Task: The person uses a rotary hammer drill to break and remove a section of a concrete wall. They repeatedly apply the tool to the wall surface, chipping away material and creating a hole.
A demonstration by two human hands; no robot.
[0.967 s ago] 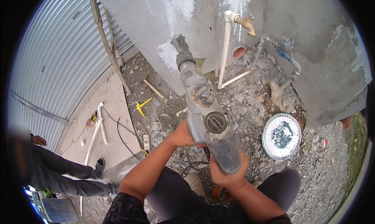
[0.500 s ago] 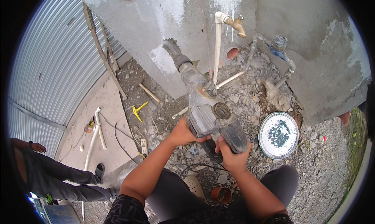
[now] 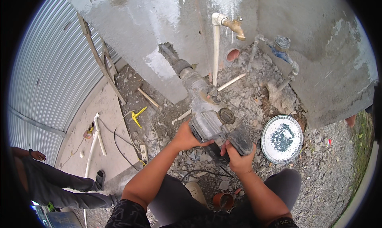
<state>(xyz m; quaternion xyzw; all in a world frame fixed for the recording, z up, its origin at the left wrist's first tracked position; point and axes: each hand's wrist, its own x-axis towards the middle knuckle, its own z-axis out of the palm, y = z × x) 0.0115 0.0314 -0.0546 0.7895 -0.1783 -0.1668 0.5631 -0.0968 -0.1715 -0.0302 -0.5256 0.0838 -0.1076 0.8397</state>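
A grey, dust-covered demolition hammer [image 3: 205, 120] is held in both of my hands, its front end pointing up and left at the concrete wall [image 3: 139, 29]. The tool's tip sits at a rough broken hole [image 3: 166, 49] in the wall's face. My left hand [image 3: 185, 135] is closed around the left side of the body. At the rear, my right hand [image 3: 240, 159] grips the handle, its fingers partly hidden by the housing. A black cord [image 3: 205, 171] shows below the tool.
A brass tap [image 3: 234, 28] on a white pipe stands right of the tool, with a water meter [image 3: 281, 44] beyond. Rubble, a white round lid [image 3: 281, 139], a hammer [image 3: 149, 98] and a power strip [image 3: 144, 153] lie around. Another person's legs [image 3: 59, 184] are at left.
The wall and ground have shifted slightly left in the view, and the front of the demolition hammer with them. Both hands keep their hold; the tip stays at the hole.
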